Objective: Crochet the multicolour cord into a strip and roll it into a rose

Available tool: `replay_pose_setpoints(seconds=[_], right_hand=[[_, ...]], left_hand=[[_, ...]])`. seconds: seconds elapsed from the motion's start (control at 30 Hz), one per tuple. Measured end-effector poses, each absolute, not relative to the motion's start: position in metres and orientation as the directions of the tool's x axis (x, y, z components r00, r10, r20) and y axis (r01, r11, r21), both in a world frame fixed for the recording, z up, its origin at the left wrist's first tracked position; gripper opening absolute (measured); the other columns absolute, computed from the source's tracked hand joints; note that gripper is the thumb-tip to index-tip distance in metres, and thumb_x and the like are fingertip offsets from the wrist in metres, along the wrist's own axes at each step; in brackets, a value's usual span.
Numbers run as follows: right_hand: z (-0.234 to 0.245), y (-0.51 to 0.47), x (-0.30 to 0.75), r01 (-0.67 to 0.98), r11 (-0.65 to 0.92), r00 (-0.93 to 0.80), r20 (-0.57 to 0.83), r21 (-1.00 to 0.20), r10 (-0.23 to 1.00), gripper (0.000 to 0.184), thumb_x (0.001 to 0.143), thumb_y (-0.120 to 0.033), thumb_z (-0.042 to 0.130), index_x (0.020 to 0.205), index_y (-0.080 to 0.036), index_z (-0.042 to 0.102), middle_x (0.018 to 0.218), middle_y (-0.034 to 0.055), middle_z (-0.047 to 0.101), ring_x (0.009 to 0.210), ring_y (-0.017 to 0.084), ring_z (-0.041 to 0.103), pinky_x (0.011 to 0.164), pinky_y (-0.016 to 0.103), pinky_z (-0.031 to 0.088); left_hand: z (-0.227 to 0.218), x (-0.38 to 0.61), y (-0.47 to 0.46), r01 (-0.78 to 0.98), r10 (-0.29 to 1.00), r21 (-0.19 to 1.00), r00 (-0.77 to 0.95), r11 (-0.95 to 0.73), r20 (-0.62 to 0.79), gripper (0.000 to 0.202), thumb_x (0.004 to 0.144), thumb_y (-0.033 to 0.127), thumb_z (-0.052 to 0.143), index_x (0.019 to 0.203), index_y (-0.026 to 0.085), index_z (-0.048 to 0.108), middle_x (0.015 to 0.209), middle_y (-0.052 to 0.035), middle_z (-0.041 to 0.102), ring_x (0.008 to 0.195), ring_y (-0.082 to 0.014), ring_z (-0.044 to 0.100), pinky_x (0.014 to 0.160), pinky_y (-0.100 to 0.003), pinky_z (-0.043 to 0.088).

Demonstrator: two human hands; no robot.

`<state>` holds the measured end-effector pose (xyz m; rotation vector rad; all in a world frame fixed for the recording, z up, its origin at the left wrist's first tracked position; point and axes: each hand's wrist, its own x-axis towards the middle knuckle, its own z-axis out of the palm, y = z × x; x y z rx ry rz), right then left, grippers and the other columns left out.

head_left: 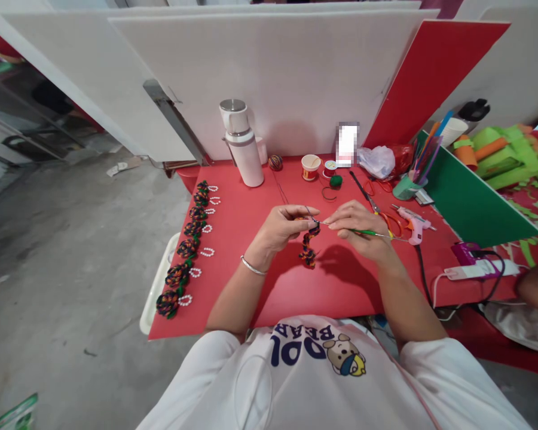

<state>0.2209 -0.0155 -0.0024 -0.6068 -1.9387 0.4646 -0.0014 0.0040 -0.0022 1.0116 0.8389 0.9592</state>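
My left hand (287, 226) pinches the top of a strip of multicoloured crochet (308, 248), dark with orange and red, which hangs in a curl above the red table. In my right hand (356, 227) is a crochet hook (365, 232) with a green handle, its metal tip meeting the crochet at my left fingertips. Yarn runs over my left index finger. A ball of multicoloured yarn (275, 162) rests at the back of the table, with a strand trailing forward from it. Along the left edge lie several crocheted pieces (177, 275) with white bead loops (195, 273).
A white thermos (244, 149) stands at the back, with a paper cup (311, 167) and green yarn (336, 181) to its right. Orange-handled scissors (390, 221), a pink glue gun (416, 224), a pen cup (407, 186) and a power strip (479, 272) lie right. Another person's arm shows far right.
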Motion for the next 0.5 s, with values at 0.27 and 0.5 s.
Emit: replay_pose_setpoints(seconds=[0.27,0.5], right_hand=[[0.0007,-0.0204,0.2234,0.331,0.793,-0.383,0.696,-0.511,0.608,0.011,0.09,-0.034,0.074,0.099,-0.033,0.08,0.103,0.0018,0.083,0.098,0.024,0.07,0.091,0.048,0.056],[0.0045,-0.0206,0.2268,0.323,0.806,-0.419,0.689,-0.496,0.592,0.013,0.089,-0.032,0.076,0.101,-0.033,0.08,0.102,0.0012,0.083,0.099,0.023,0.069,0.092,0.047,0.056]], left_hand=[[-0.002,-0.0046,0.0052,-0.234,0.921,0.945,0.367,0.23,-0.133,0.041,0.055,0.024,0.091,0.093,0.012,0.082,0.062,0.0001,0.065,0.045,-0.0029,0.04,0.043,-0.02,0.023],[0.0008,-0.0035,0.0033,-0.248,0.912,0.935,0.383,0.254,-0.147,0.036,0.054,0.02,0.087,0.088,0.012,0.082,0.06,-0.0002,0.065,0.044,-0.004,0.043,0.043,-0.02,0.023]])
